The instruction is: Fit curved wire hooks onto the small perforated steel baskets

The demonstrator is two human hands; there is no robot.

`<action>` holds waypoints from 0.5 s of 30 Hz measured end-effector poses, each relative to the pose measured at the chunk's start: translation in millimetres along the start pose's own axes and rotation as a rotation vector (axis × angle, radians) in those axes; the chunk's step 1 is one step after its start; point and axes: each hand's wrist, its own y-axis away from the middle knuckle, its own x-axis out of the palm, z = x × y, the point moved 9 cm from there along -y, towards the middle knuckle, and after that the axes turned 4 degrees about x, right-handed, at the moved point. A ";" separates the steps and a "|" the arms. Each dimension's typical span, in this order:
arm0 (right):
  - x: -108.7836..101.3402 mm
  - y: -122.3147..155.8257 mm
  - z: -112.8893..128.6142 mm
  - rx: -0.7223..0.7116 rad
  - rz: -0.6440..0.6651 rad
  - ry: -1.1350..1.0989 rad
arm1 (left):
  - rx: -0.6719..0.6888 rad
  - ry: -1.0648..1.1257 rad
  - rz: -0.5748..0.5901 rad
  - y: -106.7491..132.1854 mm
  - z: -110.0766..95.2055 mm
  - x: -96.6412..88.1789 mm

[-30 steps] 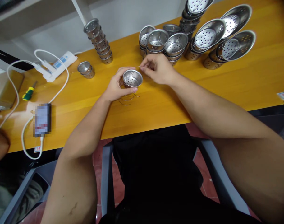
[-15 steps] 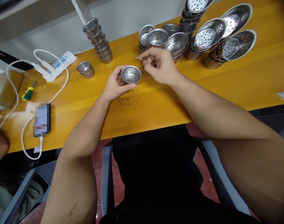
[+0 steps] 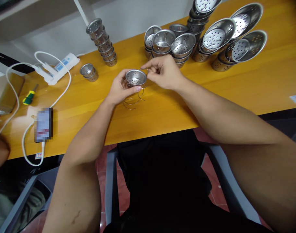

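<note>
Strainer cup (image 3: 135,78) upright (mouth up) in left hand (image 3: 120,90)

Both bare forearms reach forward and converge toward the middle, elbows bent and spread wide. The left hand (image 3: 120,89) is curled, palm turned inward, its thumb lying across the front and its fingers wrapped behind. The right hand (image 3: 164,72) sits just beside it, knuckles up, with thumb and forefinger pinched together and pointing left.
</note>
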 end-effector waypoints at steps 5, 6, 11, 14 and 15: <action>3.7 2.4 2.2 0.044 0.005 0.027 | -0.016 -0.031 0.022 2.3 -1.2 2.7; 5.3 3.4 3.0 0.059 0.004 0.031 | -0.025 -0.046 0.034 3.1 -1.4 4.6; 16.2 8.3 9.4 0.114 -0.002 0.008 | -0.040 -0.113 0.060 7.4 -2.9 13.4; 20.9 10.1 15.0 0.123 -0.013 -0.010 | -0.010 -0.150 0.050 8.2 -8.0 14.9; 21.8 10.4 16.8 0.122 -0.018 -0.016 | -0.005 -0.162 0.049 8.0 -10.2 15.2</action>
